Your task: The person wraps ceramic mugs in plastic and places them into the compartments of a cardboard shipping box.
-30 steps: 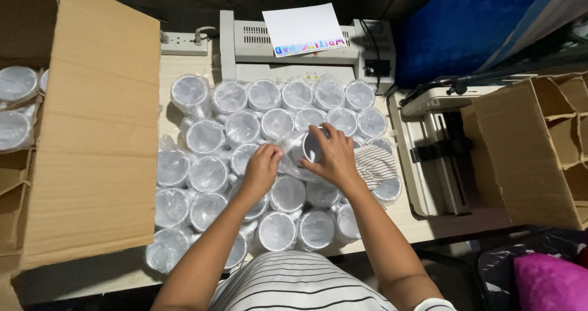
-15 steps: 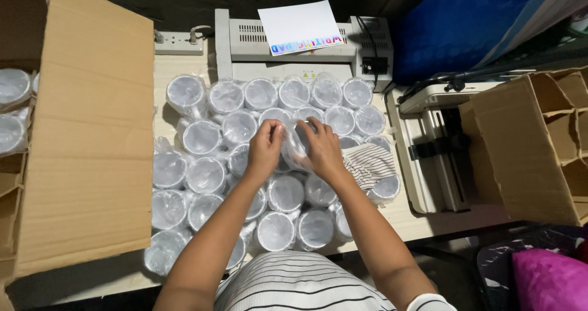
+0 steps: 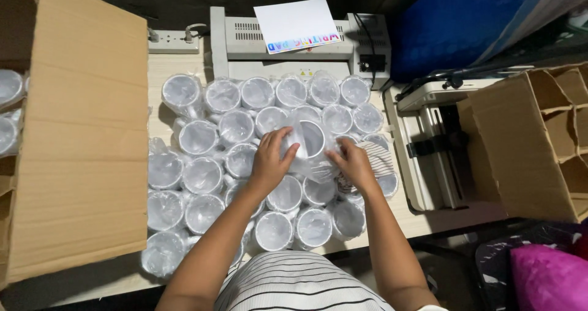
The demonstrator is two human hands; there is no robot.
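Note:
Many white mugs in clear plastic bags (image 3: 202, 176) stand packed together on a light wooden table (image 3: 168, 72). My left hand (image 3: 271, 158) and my right hand (image 3: 354, 164) hold one bagged white mug (image 3: 311, 141) raised above the others at the middle of the group. The left hand grips its left side and the clear bag; the right hand grips the bag at its lower right. A striped mug (image 3: 383, 158) shows beside my right hand.
A big open cardboard box (image 3: 79, 139) with more bagged mugs inside fills the left. A grey laminator (image 3: 245, 38) with a white sheet (image 3: 297, 23) sits at the back. A white press machine (image 3: 429, 146) and a divided cardboard box (image 3: 539, 139) stand right.
Both hands have closed on one bagged mug in the middle and lifted it slightly; my right hand has slid down to the bag's lower right.

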